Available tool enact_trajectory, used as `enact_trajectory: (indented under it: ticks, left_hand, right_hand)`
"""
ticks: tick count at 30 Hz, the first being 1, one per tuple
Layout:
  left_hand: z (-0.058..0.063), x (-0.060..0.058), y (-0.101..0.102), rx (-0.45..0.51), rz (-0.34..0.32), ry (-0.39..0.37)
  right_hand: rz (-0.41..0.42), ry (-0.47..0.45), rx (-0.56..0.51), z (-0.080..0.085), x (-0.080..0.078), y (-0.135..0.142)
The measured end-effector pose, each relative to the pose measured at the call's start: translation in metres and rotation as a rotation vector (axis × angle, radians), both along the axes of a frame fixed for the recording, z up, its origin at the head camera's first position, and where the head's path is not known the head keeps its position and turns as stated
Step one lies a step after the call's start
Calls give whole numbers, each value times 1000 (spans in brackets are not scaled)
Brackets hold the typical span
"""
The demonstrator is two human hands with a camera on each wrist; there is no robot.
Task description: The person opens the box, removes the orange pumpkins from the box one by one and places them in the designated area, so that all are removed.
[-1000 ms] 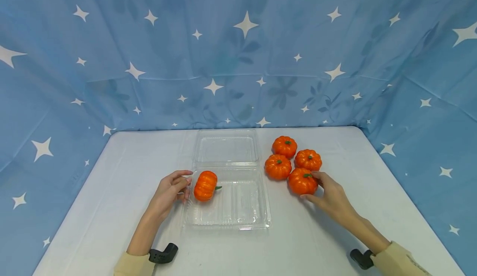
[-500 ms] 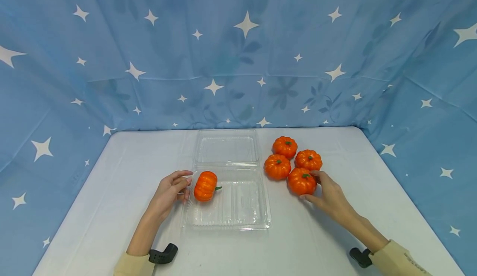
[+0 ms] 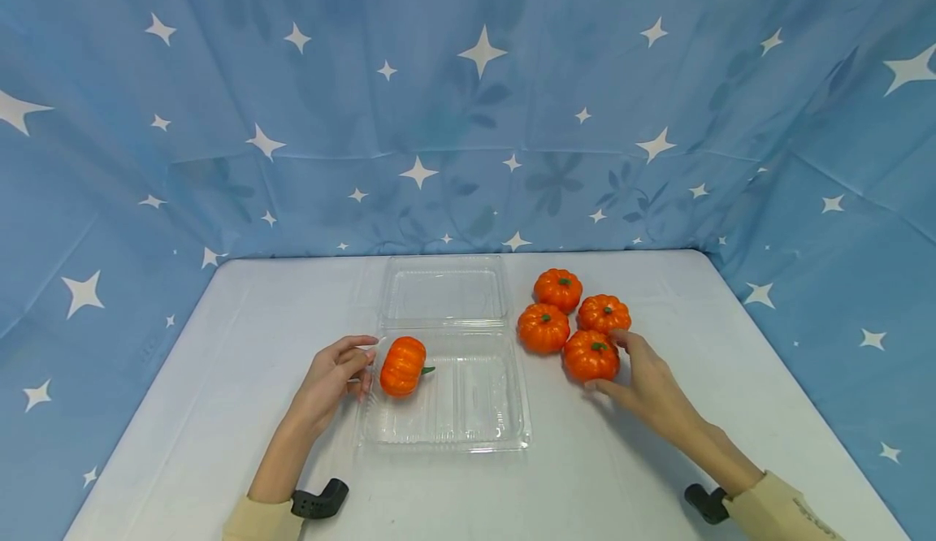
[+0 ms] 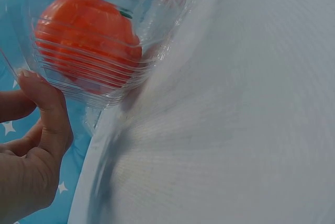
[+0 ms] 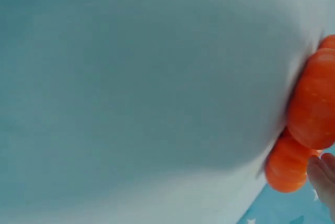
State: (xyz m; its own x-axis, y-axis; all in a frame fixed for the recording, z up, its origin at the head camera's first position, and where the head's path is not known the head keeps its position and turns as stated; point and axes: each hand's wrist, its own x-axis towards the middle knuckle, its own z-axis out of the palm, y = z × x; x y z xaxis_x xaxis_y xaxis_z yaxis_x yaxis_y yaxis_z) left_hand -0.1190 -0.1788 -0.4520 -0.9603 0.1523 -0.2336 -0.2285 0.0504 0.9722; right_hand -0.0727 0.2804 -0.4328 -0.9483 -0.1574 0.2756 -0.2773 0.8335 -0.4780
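A clear plastic clamshell container [image 3: 478, 395] lies opened out on the white table, its lid [image 3: 446, 293] folded back toward the curtain. Inside its left part, a small orange pumpkin [image 3: 403, 367] rests on its side, green stem pointing right. My left hand [image 3: 332, 378] pinches the container's left rim; in the left wrist view the thumb [image 4: 49, 106] presses at the edge. To the right of the container, my right hand [image 3: 651, 378] holds the nearest pumpkin [image 3: 589, 356] of a cluster, thumb at its front and fingers at its right side.
More pumpkins sit close behind the held one: one at the left [image 3: 543, 329], one at the right [image 3: 604, 313] and one at the back [image 3: 558, 290]. A blue starry curtain [image 3: 453, 119] rises behind the table [image 3: 241, 338].
My right hand and the pumpkin in it have shifted very slightly left. The left hand, the container and the pumpkin inside it hold their places.
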Motion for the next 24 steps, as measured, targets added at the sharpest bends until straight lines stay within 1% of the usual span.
enact_trajectory:
  ticks: [6,11,16,24]
  left_hand:
    - [0,0,-1,-9,-4,3]
    - [-1,0,-1,-7,-3,1]
    - [-1,0,-1,-6,-5,5]
    - [0,0,-1,6,-9,2]
  right_hand:
    - [48,142,21,8,-1,-5]
    - [74,193,26,13,-3,-13]
    - [87,193,8,20,-4,-25]
    - [120,129,-48,28,-2,-44]
